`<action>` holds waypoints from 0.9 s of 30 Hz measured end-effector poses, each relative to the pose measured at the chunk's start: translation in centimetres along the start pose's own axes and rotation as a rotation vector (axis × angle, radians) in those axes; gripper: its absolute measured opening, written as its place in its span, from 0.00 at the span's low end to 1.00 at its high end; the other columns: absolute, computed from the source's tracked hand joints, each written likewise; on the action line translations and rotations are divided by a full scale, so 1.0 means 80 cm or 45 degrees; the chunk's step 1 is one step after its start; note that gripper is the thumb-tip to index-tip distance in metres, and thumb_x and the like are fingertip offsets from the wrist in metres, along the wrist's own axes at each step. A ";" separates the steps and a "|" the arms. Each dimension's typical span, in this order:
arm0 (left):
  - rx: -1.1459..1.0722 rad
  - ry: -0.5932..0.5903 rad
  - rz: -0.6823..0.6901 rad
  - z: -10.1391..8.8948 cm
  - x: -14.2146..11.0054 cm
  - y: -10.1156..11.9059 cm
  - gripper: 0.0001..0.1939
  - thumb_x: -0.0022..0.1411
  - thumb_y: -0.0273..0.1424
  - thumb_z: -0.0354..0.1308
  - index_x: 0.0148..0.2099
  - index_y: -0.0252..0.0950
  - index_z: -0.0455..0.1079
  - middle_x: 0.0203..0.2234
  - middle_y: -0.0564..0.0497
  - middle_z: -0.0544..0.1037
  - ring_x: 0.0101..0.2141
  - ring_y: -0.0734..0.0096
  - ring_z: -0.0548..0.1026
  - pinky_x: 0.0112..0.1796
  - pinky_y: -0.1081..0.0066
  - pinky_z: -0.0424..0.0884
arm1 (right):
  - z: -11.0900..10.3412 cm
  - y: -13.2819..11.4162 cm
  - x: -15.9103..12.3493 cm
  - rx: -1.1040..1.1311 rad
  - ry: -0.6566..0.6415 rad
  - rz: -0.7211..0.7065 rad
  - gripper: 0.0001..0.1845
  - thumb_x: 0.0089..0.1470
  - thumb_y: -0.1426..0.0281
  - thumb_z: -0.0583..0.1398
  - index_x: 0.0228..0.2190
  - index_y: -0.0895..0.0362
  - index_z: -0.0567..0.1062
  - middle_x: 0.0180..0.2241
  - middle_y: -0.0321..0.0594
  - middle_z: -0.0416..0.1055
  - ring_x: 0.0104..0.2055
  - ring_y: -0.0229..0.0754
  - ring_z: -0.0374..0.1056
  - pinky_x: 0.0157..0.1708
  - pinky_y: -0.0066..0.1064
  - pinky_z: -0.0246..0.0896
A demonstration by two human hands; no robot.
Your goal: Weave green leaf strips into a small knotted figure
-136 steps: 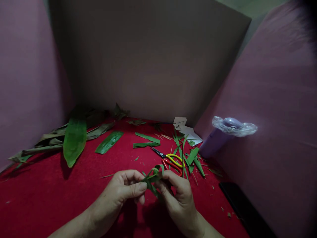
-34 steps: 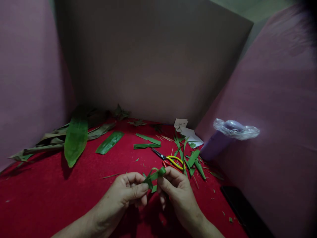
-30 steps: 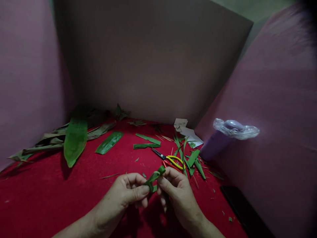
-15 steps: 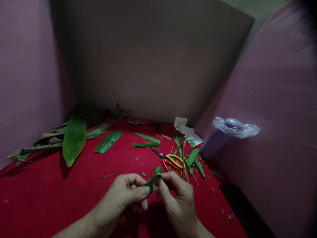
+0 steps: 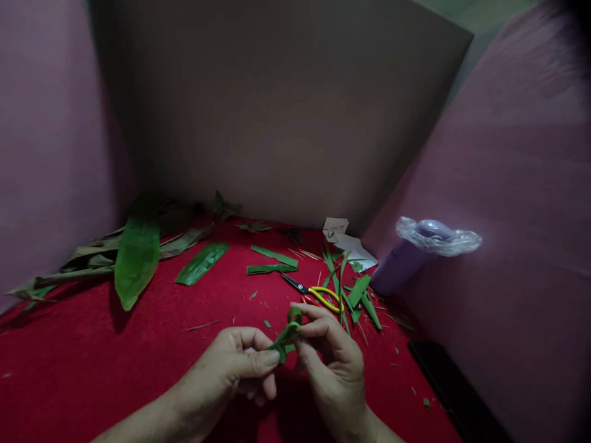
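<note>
My left hand and my right hand are close together low in the middle, above a red cloth. Both pinch a narrow green leaf strip that is curled into a small loop at its upper end. The left thumb and forefinger grip its lower end. The right fingertips hold the curled end. Just behind the right hand lie scissors with yellow and red handles.
A broad green leaf and dry brown leaves lie at the left. Cut green strips and slivers are scattered near the scissors. White paper scraps, a purple cylinder with a plastic-wrapped top and a black phone sit right. Pink panels enclose the space.
The wide loose loop of the strip has been drawn down into a tight small curl. My right fingers have shifted up around that curl, and both hands stayed in place.
</note>
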State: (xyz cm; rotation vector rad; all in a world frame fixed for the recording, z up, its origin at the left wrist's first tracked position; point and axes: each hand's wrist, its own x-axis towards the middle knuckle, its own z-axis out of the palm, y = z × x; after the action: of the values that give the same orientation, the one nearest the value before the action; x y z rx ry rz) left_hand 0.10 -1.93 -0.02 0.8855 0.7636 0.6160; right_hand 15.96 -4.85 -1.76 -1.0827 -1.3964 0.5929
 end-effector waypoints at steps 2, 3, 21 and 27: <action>-0.008 -0.009 -0.003 0.000 0.000 0.000 0.10 0.50 0.32 0.62 0.25 0.33 0.64 0.14 0.51 0.75 0.14 0.80 0.65 0.19 0.78 0.52 | -0.001 -0.002 0.001 -0.018 -0.011 -0.022 0.05 0.51 0.77 0.57 0.28 0.55 0.70 0.44 0.44 0.68 0.42 0.43 0.68 0.34 0.30 0.65; -0.015 -0.013 -0.006 0.000 0.000 0.000 0.10 0.50 0.32 0.62 0.25 0.33 0.64 0.14 0.51 0.75 0.14 0.80 0.65 0.19 0.78 0.53 | -0.001 -0.003 0.002 -0.026 -0.006 -0.040 0.06 0.51 0.78 0.57 0.28 0.55 0.70 0.43 0.44 0.68 0.43 0.43 0.67 0.35 0.30 0.65; -0.002 0.019 0.001 -0.002 0.001 -0.002 0.10 0.52 0.31 0.60 0.25 0.34 0.64 0.14 0.51 0.75 0.14 0.79 0.65 0.19 0.78 0.52 | 0.001 0.001 0.000 -0.061 0.008 -0.090 0.15 0.52 0.78 0.56 0.41 0.51 0.70 0.41 0.40 0.66 0.41 0.40 0.65 0.34 0.28 0.65; 0.016 0.024 0.044 -0.002 0.001 0.000 0.10 0.52 0.32 0.60 0.25 0.33 0.64 0.14 0.52 0.75 0.14 0.80 0.64 0.19 0.78 0.52 | 0.001 -0.002 0.001 -0.052 -0.048 -0.166 0.18 0.52 0.80 0.55 0.42 0.49 0.70 0.42 0.40 0.66 0.42 0.40 0.65 0.34 0.28 0.65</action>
State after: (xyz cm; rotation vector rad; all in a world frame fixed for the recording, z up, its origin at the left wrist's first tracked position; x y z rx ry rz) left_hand 0.05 -1.82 -0.13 0.9068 0.7709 0.6514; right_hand 15.83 -4.78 -1.62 -1.0088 -1.5048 0.4942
